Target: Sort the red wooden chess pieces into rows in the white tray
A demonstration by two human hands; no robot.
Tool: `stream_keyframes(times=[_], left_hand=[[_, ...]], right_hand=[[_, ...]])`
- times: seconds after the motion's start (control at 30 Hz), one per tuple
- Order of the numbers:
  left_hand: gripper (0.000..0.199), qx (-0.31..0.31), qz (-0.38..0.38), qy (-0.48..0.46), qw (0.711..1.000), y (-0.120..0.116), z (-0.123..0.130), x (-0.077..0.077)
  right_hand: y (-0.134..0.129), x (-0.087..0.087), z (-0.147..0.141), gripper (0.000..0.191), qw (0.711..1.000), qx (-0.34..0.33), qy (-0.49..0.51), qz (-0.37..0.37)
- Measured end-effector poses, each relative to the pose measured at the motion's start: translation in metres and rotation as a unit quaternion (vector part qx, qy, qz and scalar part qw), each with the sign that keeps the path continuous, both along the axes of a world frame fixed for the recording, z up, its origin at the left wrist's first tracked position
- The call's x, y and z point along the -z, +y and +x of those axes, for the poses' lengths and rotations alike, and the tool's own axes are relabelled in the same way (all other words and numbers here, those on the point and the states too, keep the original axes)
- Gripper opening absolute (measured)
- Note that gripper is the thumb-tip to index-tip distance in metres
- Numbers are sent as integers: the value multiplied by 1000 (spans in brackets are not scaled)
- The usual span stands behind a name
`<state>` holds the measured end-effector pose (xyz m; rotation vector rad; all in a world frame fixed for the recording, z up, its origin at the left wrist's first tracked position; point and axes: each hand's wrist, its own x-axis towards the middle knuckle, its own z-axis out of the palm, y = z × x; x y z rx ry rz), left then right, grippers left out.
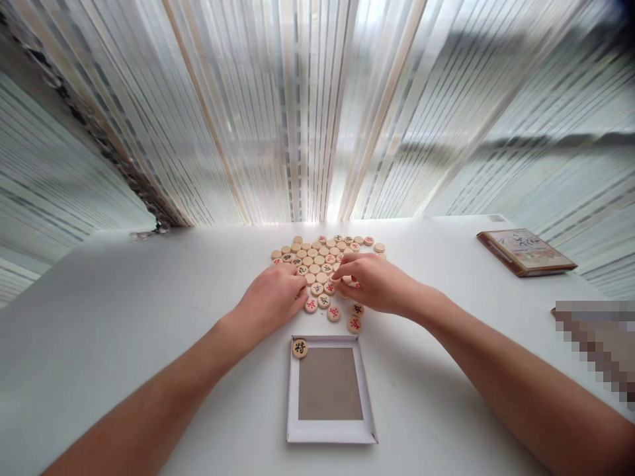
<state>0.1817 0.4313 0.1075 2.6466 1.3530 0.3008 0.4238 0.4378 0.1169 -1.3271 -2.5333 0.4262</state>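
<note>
Discs (325,264) lie in a loose cluster mid-table, just beyond the tray (329,433), within easy reach. Right hand (374,283) pinches one at the cluster's near edge; left hand (272,299) rests curled beside it, its grip hidden. One disc (299,348) sits in the tray's corner.

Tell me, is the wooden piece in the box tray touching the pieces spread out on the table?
Apart. The head view shows the lone piece inside the tray, with bare table between it and the spread pieces.

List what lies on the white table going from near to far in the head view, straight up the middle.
Shallow white cardboard box tray → single round wooden piece with a black character in its corner → left hand and right hand → spread of round wooden game pieces.
</note>
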Motion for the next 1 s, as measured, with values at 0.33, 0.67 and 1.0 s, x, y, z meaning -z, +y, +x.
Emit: stream_keyframes(times=[0.33,0.67,1.0], left_hand=[[25,18,3,-18,1000,-2,2,-2],[25,44,-59,-84,994,5,-1,-6],[21,17,-91,-126,988,16,-10,2]], right_hand=[[-5,-5,3,16,999,-19,-38,-28],[-6,-7,4,26,998,-42,-25,-39],[3,0,9,22,998,-30,16,-59]])
